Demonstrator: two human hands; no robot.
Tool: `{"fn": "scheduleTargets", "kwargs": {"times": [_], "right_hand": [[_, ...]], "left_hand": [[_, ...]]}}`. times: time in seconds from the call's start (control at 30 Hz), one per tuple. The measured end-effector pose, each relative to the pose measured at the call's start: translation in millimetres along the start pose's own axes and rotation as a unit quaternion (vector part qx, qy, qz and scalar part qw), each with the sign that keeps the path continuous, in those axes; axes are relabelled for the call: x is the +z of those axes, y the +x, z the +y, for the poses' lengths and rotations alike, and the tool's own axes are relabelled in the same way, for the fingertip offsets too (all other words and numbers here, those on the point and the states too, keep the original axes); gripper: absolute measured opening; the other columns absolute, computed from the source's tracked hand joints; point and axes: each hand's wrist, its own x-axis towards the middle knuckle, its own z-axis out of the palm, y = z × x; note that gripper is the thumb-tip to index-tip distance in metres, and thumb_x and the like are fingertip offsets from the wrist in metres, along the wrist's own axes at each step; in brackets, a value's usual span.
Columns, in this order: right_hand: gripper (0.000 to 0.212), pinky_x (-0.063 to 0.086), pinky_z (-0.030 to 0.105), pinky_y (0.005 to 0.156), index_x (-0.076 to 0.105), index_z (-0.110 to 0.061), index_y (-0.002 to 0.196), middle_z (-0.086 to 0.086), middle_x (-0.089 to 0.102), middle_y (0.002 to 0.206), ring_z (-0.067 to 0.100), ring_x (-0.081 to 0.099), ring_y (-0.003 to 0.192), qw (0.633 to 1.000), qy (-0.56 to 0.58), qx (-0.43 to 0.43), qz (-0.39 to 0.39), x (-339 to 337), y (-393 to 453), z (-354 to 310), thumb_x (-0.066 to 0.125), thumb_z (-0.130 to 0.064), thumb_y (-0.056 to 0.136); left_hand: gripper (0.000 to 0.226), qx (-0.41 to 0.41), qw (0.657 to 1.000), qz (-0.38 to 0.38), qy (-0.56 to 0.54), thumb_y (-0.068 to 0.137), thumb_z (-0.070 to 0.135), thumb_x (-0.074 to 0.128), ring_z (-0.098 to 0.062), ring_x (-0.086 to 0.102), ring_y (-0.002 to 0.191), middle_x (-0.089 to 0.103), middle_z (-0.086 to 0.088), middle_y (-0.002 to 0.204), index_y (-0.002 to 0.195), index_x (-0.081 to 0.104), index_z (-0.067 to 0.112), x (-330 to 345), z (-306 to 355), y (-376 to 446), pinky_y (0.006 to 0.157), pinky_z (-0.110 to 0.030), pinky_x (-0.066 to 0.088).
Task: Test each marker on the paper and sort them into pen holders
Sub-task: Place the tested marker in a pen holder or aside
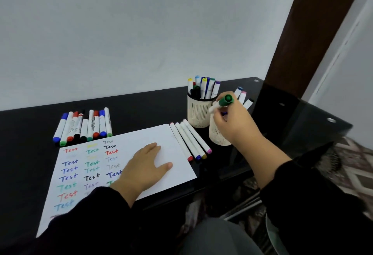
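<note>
A white paper point(171, 139) lies on the black desk, covered at left with coloured "Test" marks. My left hand point(145, 168) rests flat on it, fingers straight. My right hand point(234, 119) grips a white marker with a green cap point(224, 102) above the nearer cream mesh holder point(217, 135), which holds three markers point(242, 96). The farther holder point(198, 113) is full of several markers. Several thin white markers point(189, 139) lie along the paper's right edge. A row of thicker markers point(84, 126) lies beyond the paper's top left corner.
The black glass desk point(141, 105) stands against a white wall. A dark wooden post point(302, 32) rises at the right. Past the desk's right edge there is a patterned rug point(355, 164) on the floor.
</note>
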Motion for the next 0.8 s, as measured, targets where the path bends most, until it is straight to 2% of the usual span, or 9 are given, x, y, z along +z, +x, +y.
{"fn": "scheduleTargets", "kwargs": {"times": [0.13, 0.23, 0.33, 0.47, 0.63, 0.8], "right_hand": [[0.011, 0.05, 0.036, 0.067, 0.044, -0.017, 0.104, 0.003, 0.065, 0.091, 0.016, 0.058, 0.067, 1.0, 0.011, 0.007, 0.019, 0, 9, 2, 0.047, -0.024, 0.096], [0.013, 0.049, 0.031, 0.064, 0.044, -0.017, 0.107, 0.0, 0.066, 0.092, 0.012, 0.06, 0.072, 1.0, 0.002, 0.009, 0.018, 1, 14, 4, 0.047, -0.025, 0.097], [0.016, 0.041, 0.025, 0.055, 0.043, -0.017, 0.111, -0.002, 0.061, 0.089, 0.006, 0.055, 0.068, 0.999, 0.006, 0.019, 0.029, -2, 17, 6, 0.046, -0.026, 0.097], [0.01, 0.047, 0.033, 0.062, 0.037, -0.021, 0.105, 0.001, 0.058, 0.087, 0.019, 0.06, 0.074, 0.999, 0.005, 0.028, 0.04, -4, 20, 5, 0.044, -0.024, 0.098], [0.01, 0.039, 0.028, 0.053, 0.036, -0.018, 0.102, 0.0, 0.054, 0.085, 0.018, 0.054, 0.07, 0.996, -0.079, 0.027, -0.003, -6, 31, 4, 0.044, -0.02, 0.097], [0.008, 0.04, 0.03, 0.062, 0.045, -0.014, 0.092, 0.001, 0.054, 0.081, 0.022, 0.053, 0.078, 0.989, -0.129, 0.066, -0.042, -10, 46, 9, 0.047, -0.021, 0.093]], "left_hand": [[0.071, 0.006, 1.0, 0.002, -0.004, 0.09, 0.059, 0.04, -0.01, 0.01, 0.143, 0.009, 0.012, 0.156, 0.149, 0.018, 0.025, 3, -3, 1, 0.115, -0.031, 0.014], [0.071, 0.008, 1.0, 0.003, -0.002, 0.091, 0.059, 0.039, -0.01, 0.009, 0.143, 0.008, 0.013, 0.156, 0.15, 0.017, 0.025, 4, -5, 1, 0.115, -0.031, 0.013], [0.072, 0.009, 1.0, -0.001, 0.005, 0.091, 0.059, 0.038, -0.01, 0.008, 0.143, 0.007, 0.013, 0.156, 0.15, 0.015, 0.025, 4, -5, 2, 0.115, -0.031, 0.013], [0.072, 0.003, 1.0, -0.008, 0.005, 0.091, 0.06, 0.038, -0.01, 0.008, 0.143, 0.006, 0.013, 0.156, 0.15, 0.014, 0.026, 3, -5, 3, 0.115, -0.032, 0.013], [0.071, 0.007, 1.0, 0.01, -0.008, 0.091, 0.058, 0.04, -0.009, 0.009, 0.143, 0.008, 0.014, 0.156, 0.149, 0.016, 0.026, 3, -4, 1, 0.115, -0.03, 0.013], [0.071, 0.008, 1.0, 0.011, -0.005, 0.091, 0.058, 0.04, -0.009, 0.009, 0.143, 0.008, 0.014, 0.156, 0.149, 0.017, 0.025, 3, -4, 0, 0.115, -0.03, 0.013]]}}
